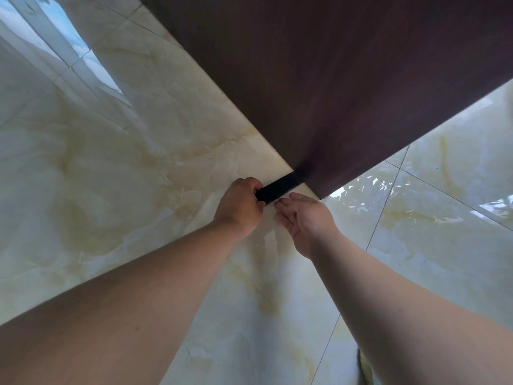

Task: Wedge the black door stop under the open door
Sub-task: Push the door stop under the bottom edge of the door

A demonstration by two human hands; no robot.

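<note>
Both bare forearms reach forward over the glossy marbled floor tiles (416,245). Left hand (240,207) has its fingers curled closed around the near end of the black door stop (277,187). Right hand (306,218) lies open, fingers loosely spread, fingertips just beside the stop. Its far end sits under the dark wooden door's (347,93) bottom corner.

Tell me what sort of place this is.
Probably an indoor doorway in a home or office: a dark wooden door stands over glossy marble-look floor tiles, which mirror a window.
</note>
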